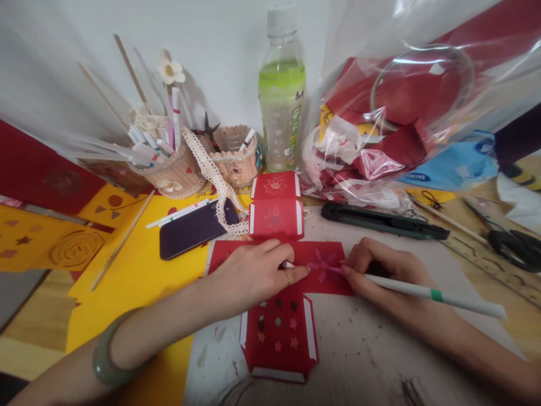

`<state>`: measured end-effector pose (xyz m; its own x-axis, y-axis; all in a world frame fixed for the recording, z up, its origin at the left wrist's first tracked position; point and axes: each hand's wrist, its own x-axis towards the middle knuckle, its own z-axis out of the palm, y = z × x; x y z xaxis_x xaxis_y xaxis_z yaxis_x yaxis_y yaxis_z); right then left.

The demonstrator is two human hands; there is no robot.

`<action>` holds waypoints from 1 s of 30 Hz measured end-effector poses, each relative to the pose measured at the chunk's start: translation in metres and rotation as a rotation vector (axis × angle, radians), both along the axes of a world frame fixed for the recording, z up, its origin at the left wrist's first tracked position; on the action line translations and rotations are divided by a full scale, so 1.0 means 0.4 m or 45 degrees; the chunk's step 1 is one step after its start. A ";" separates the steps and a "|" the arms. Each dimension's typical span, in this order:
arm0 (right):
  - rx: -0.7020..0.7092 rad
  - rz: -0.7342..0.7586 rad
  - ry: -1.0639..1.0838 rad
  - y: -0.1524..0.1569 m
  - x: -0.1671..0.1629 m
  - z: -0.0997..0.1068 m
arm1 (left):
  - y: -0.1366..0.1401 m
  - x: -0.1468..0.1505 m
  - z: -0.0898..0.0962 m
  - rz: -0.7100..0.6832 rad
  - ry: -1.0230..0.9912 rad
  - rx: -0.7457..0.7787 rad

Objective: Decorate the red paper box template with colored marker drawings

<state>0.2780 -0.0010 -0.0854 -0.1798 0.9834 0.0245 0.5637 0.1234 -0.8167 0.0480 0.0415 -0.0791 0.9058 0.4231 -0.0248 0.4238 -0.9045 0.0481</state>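
Note:
A red paper cutout point(281, 361) in a cross shape lies flat, with white strips along several edges. Across its middle rests my left hand point(257, 268), fingers curled, pressing the paper. The end of a white pen-like piece point(288, 265) sticks out between its thumb and fingers; the rest is hidden. My right hand point(382, 270) grips a white marker point(412, 288) with a green band. Its tip touches a pinkish-purple flower drawing point(323, 265) on the paper's right arm. Flower outlines also decorate the upper panels, and cut-out stars and dots the lower panel.
Behind stand a pen holder point(180, 169), a smaller holder point(236, 166) and a green-labelled bottle point(282, 107). A clear bag point(380, 141) of red scraps stands to their right. A utility knife point(384, 221), scissors point(513, 242) and a dark phone point(194, 228) lie around the work.

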 end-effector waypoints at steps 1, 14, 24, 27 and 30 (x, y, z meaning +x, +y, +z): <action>0.000 0.007 0.009 0.000 0.001 -0.002 | 0.000 0.000 0.000 -0.003 -0.009 0.005; -0.030 -0.043 0.030 -0.001 0.002 -0.011 | 0.000 0.004 0.006 0.003 -0.034 0.036; 0.000 -0.060 0.031 0.004 -0.005 -0.005 | 0.002 0.001 0.003 -0.007 -0.047 0.036; -0.001 -0.061 0.015 0.003 -0.004 -0.007 | 0.002 0.002 0.006 -0.008 -0.026 0.040; 0.006 -0.062 0.011 0.000 -0.001 -0.008 | 0.001 0.002 0.005 -0.009 -0.038 0.060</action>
